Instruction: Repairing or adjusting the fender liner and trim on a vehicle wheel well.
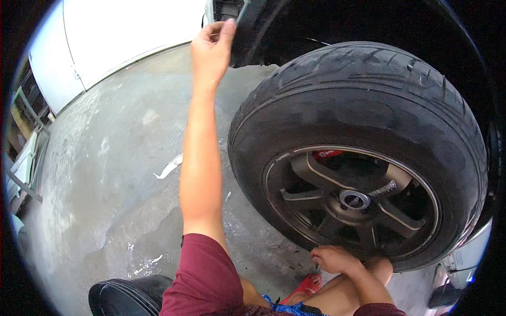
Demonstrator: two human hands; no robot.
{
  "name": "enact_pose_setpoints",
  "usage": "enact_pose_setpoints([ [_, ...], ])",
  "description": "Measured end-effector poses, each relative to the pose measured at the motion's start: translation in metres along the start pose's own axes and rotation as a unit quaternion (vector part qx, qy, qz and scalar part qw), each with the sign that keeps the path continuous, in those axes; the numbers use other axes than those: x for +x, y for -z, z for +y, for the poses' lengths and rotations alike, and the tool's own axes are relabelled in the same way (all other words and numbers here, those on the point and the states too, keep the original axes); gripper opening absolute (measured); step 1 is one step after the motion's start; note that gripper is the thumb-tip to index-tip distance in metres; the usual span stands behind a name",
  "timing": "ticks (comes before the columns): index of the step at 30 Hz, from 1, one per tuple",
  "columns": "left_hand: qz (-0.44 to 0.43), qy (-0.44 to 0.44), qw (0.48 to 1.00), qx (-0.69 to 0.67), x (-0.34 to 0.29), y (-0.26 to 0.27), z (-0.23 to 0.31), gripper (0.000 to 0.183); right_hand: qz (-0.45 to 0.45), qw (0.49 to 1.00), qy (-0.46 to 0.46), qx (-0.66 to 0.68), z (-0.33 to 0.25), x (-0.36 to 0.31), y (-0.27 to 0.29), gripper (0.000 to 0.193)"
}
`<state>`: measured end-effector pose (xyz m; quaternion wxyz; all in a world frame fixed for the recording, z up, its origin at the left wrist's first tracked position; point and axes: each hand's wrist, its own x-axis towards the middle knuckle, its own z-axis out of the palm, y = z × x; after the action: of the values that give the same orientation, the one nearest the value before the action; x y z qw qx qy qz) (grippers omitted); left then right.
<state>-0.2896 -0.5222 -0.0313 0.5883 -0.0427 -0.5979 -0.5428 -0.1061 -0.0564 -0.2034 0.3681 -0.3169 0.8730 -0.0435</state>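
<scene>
The left hand point(208, 52) curls near a grooved rubber tire point(353, 113), right hand point(336, 259) by its round, spoked wheel point(354, 200); grip closure I cannot tell.

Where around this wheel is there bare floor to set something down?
Mostly free: the floor between the white door and black bucket, left of the left arm, though shiny near the bucket. Crowded: below the wheel, with the right hand, knee and red shoe.

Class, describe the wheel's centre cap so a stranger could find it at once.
Start with the big black tyre on the right. Inside it, dark spokes run inward and meet at the centre cap. The cap is small, round and ringed in silver-grey, unlike those long spokes.
</scene>
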Motion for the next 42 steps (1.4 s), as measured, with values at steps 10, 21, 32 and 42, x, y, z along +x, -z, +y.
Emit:
enact_pose_setpoints([
  [10, 0.108, -0.018, 0.983, 0.148, -0.001, -0.022, 0.015, 0.022, -0.005, 1.000, -0.001, -0.006, 0.009, 0.002, -0.009, 0.026],
  [21, 0.110, 0.068, 0.988, -0.088, 0.010, -0.019, -0.020, 0.027, -0.014, 1.000, -0.003, -0.013, 0.018, 0.012, -0.015, 0.025],
  [32, 0.057, 0.088, 0.992, -0.071, -0.003, -0.013, -0.005, 0.032, -0.009, 1.000, 0.016, -0.005, 0.016, 0.013, -0.017, 0.025],
  [42, 0.036, 0.077, 0.996, -0.010, 0.010, -0.011, -0.015, 0.023, -0.006, 0.999, 0.034, -0.008, 0.008, 0.019, -0.013, 0.027],
])
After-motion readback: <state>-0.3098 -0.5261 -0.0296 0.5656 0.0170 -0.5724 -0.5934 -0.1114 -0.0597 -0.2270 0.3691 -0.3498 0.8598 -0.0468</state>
